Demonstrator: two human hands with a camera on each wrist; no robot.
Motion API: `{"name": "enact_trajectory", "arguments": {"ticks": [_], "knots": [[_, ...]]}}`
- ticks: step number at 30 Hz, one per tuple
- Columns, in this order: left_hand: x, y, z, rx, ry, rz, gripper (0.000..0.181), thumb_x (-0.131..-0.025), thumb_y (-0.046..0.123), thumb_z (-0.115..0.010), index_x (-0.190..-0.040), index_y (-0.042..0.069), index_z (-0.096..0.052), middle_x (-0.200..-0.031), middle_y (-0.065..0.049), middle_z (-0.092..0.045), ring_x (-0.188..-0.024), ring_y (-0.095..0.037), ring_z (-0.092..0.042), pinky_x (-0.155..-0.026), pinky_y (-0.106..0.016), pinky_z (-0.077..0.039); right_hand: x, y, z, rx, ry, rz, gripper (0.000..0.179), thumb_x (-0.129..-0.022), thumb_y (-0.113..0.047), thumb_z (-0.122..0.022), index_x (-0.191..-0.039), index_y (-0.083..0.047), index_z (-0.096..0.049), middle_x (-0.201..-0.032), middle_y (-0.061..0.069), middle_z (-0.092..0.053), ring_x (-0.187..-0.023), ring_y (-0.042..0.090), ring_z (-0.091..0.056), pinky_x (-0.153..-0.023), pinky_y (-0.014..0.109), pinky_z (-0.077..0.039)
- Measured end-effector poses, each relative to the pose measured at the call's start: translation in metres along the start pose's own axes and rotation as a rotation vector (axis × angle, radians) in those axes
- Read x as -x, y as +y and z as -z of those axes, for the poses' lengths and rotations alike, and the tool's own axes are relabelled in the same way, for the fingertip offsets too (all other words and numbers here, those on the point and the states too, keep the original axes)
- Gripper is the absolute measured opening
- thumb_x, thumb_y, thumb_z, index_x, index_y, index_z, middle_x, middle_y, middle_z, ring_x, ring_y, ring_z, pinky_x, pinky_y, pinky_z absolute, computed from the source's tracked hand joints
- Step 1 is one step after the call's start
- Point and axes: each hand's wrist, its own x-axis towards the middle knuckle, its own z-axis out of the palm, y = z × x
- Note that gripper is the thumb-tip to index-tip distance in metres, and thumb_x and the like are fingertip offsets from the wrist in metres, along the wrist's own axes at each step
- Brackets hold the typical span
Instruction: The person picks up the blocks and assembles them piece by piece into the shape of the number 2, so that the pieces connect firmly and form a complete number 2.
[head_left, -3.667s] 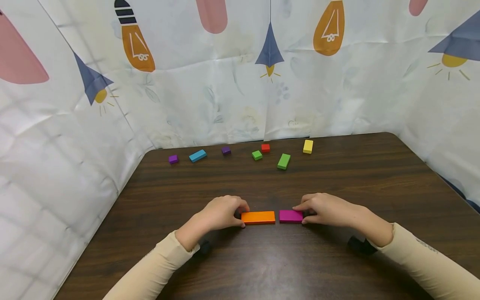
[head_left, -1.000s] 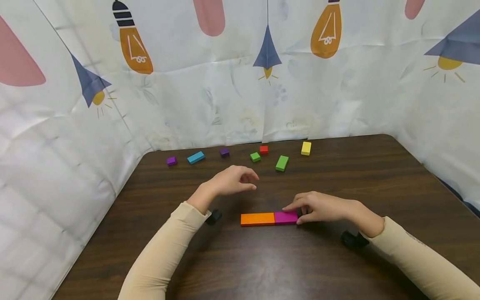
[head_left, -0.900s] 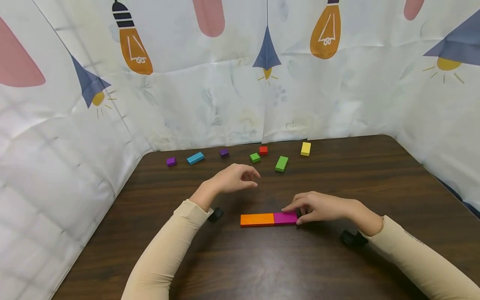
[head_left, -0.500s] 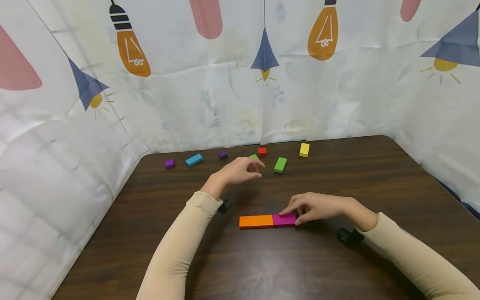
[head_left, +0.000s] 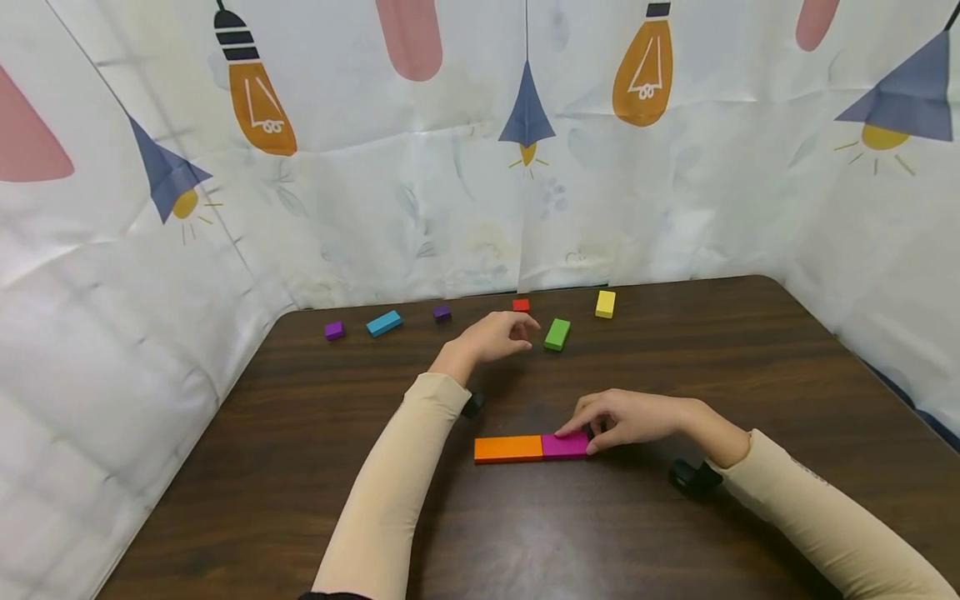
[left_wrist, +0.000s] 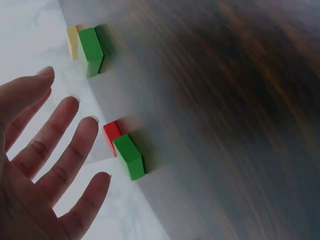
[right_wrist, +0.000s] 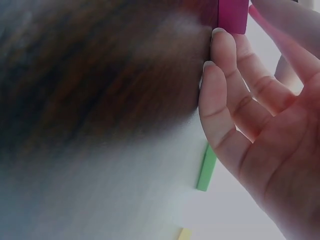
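On the dark wooden table, an orange block (head_left: 507, 451) lies end to end with a magenta block (head_left: 562, 447), forming one straight bar. My right hand (head_left: 633, 417) holds the magenta block's right end, with the index finger on top and the thumb at the near corner. In the right wrist view the magenta block (right_wrist: 233, 16) shows between thumb and fingers. My left hand (head_left: 497, 335) hovers farther back, fingers loosely bent and holding nothing. Near it are a long green block (head_left: 557, 334), a red block (head_left: 521, 305) and a small green block (left_wrist: 129, 157), which the hand hides in the head view.
Along the table's far edge lie a purple block (head_left: 334, 331), a blue block (head_left: 384, 323), a dark purple block (head_left: 442, 312) and a yellow block (head_left: 605, 304). A white printed curtain (head_left: 420, 200) hangs behind and beside the table (head_left: 300, 467).
Earlier the orange and magenta blocks were apart; now they meet. My left hand has let go of the orange block and moved back and right, while my right hand stays at the magenta block.
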Motion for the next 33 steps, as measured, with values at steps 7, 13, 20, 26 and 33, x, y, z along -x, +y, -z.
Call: {"name": "enact_trajectory", "arguments": {"ticks": [7,13,20,26,33], "knots": [[-0.019,0.006,-0.007,-0.028,-0.013,0.015,0.043,-0.101,0.017,-0.068,-0.143,0.014,-0.059,-0.122,-0.009,-0.065,-0.110,-0.023,-0.061,-0.096,-0.040,-0.049,0.002,-0.001,-0.002,-0.009,0.006,-0.008,0.037,-0.099,-0.019,-0.070,-0.136,-0.014,-0.069,-0.110,-0.006,-0.061,-0.079,0.005,-0.055,-0.070,0.025,-0.050],[-0.035,0.010,-0.013,-0.025,-0.043,0.048,0.048,-0.101,0.020,-0.068,-0.148,0.017,-0.055,-0.131,-0.010,-0.062,-0.116,-0.025,-0.060,-0.099,-0.043,-0.048,0.005,0.000,-0.001,-0.004,0.009,-0.013,0.037,-0.099,-0.018,-0.070,-0.136,-0.014,-0.069,-0.110,-0.007,-0.061,-0.080,0.005,-0.055,-0.071,0.025,-0.050],[-0.047,0.004,-0.016,0.042,-0.044,0.093,0.056,-0.099,0.024,-0.071,-0.151,0.019,-0.050,-0.137,-0.012,-0.060,-0.123,-0.029,-0.058,-0.102,-0.046,-0.047,0.002,-0.001,0.000,0.008,0.010,0.000,0.037,-0.099,-0.017,-0.070,-0.136,-0.014,-0.069,-0.111,-0.007,-0.061,-0.080,0.004,-0.055,-0.071,0.025,-0.051],[-0.053,0.000,-0.018,0.072,-0.062,0.106,0.063,-0.097,0.023,-0.074,-0.153,0.016,-0.047,-0.138,-0.015,-0.058,-0.123,-0.030,-0.058,-0.103,-0.045,-0.046,-0.002,-0.004,0.001,0.020,0.000,0.007,0.037,-0.099,-0.015,-0.071,-0.136,-0.013,-0.069,-0.111,-0.007,-0.061,-0.080,0.003,-0.055,-0.072,0.025,-0.051],[-0.059,-0.003,-0.021,0.109,-0.079,0.122,0.067,-0.095,0.021,-0.076,-0.155,0.016,-0.046,-0.140,-0.017,-0.056,-0.127,-0.030,-0.056,-0.106,-0.043,-0.044,-0.003,-0.003,0.002,0.019,-0.009,0.001,0.038,-0.099,-0.015,-0.071,-0.136,-0.014,-0.068,-0.112,-0.008,-0.061,-0.081,0.002,-0.055,-0.073,0.025,-0.051]]}}
